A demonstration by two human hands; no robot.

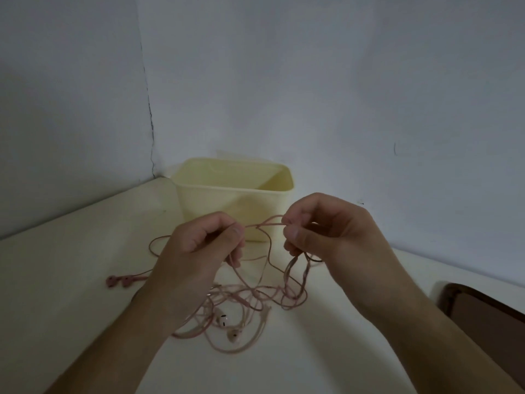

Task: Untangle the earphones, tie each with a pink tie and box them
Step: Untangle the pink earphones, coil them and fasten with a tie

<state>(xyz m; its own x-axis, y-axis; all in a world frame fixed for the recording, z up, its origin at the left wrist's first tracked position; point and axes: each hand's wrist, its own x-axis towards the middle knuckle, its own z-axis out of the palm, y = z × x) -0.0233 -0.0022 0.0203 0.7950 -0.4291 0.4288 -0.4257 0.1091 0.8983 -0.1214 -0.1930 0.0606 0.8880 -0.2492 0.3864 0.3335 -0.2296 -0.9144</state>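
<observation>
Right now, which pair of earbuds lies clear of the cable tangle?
The darker pink pair, lying left of the left hand, beside the tangle. The paler pair lies inside the tangle.

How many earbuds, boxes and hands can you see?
Pink earbuds: 2
White earbuds: 2
Yellow box: 1
Hands, left hand and right hand: 2
Total: 7

Four earbuds (224, 319), one box (216, 206), two hands (199, 245).
</observation>
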